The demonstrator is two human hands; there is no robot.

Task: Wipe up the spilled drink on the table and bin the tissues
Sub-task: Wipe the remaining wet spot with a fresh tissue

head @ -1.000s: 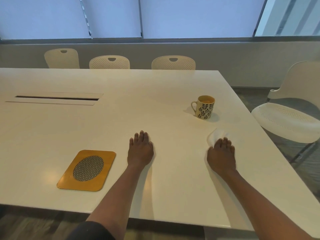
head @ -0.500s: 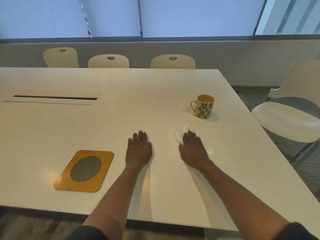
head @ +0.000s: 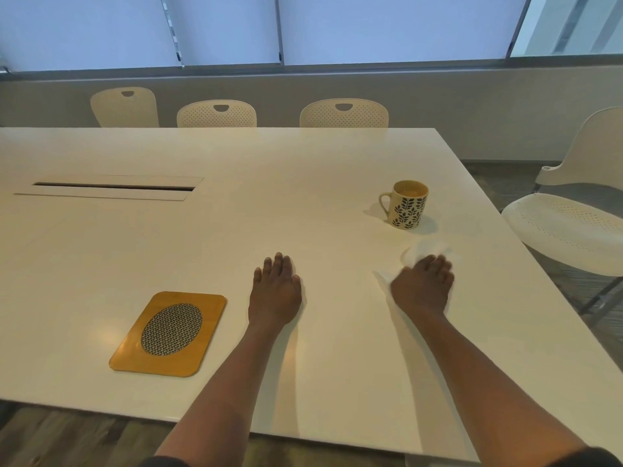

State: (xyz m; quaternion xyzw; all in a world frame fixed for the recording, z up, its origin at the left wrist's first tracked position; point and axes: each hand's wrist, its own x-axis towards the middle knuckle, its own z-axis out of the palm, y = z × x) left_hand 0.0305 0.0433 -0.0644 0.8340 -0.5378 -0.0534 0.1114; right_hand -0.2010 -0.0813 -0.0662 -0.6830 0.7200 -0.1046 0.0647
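Observation:
My right hand [head: 421, 286] lies palm down on a white tissue [head: 419, 251] and presses it flat against the white table [head: 236, 214]; the tissue sticks out past my fingertips. The hand is just in front of a cream mug with a dark leaf pattern [head: 407, 203], which stands upright with a drink in it. My left hand [head: 274, 294] rests flat on the table, fingers together, holding nothing. No spilled liquid shows against the pale tabletop. No bin is in view.
A wooden trivet with a woven oval centre [head: 170, 333] lies at the front left. A cable slot [head: 111, 187] is set in the table at the left. Three chairs [head: 344, 112] stand behind the far edge, another chair [head: 569, 214] to the right.
My right hand slid the tissue left toward my left hand, then back right to a spot in front of the mug. My left hand stayed put.

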